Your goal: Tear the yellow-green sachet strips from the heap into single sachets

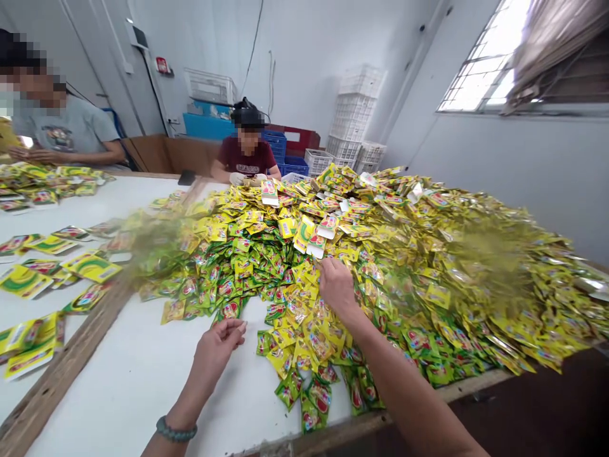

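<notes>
My left hand (217, 350) hovers over the white tabletop, fingers curled and thumb near the fingertips, and nothing shows in it. Just beyond its fingers lies a green sachet (230, 310) with a red fruit picture. At the pile's middle, my right hand (337, 287) has its fingers drawn together right by the white flap of a small yellow carton (316, 240); its fingertips are partly hidden, so any grip on it is unclear. Around and below that hand spread yellow sachets (311, 336) and green sachets (316, 393), some at the table's front edge.
A large heap of yellow cartons and sachets (428, 235) covers the right side. A wooden strip (90, 330) divides the table, with more cartons (28, 279) left of it. Two people (247, 152) work at the far side and left. White crates (352, 120) stand stacked behind.
</notes>
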The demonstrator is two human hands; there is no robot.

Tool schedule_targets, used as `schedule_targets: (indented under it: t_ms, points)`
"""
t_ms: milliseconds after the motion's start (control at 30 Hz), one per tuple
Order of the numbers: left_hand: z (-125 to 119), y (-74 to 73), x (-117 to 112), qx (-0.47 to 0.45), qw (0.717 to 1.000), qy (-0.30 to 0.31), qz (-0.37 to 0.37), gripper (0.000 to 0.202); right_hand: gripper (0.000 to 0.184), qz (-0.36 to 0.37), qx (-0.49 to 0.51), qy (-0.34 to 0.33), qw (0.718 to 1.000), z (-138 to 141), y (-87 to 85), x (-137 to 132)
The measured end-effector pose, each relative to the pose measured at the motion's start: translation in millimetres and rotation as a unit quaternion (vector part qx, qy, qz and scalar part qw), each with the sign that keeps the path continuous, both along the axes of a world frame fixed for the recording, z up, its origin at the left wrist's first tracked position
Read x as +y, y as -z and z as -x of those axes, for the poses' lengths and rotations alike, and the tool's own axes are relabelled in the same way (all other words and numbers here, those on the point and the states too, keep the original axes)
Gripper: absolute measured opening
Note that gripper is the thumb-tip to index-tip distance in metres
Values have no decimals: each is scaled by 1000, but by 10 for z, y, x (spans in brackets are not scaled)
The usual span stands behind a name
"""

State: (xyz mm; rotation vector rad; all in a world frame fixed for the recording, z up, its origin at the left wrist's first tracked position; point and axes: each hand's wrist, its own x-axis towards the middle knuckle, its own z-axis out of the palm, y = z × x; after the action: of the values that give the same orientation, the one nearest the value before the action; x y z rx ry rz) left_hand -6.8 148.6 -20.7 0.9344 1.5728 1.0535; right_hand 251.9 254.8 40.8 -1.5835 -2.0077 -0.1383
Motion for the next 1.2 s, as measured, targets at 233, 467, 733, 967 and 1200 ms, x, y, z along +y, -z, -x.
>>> schedule_targets:
  t_ms: [233,467,733,967,1200]
  points:
    - [-182,41,-76,-178,983,19,-42,61,15,368,326,-258,832,660,223,-401]
    - [-76,126,-236,-97,991,95,13,32,23,401,331,-266,812,932,608,-669]
    - [20,81,-230,-114,976,176,58,32,12,298,241,-260,887,864,630,-889]
    - [377,41,354,331,934,-134,-25,34,23,295,332,-185,877,838,765,-739]
    - [209,118,303,287,949,-34,-126,10,19,324,373,-206,845,796,737,-678]
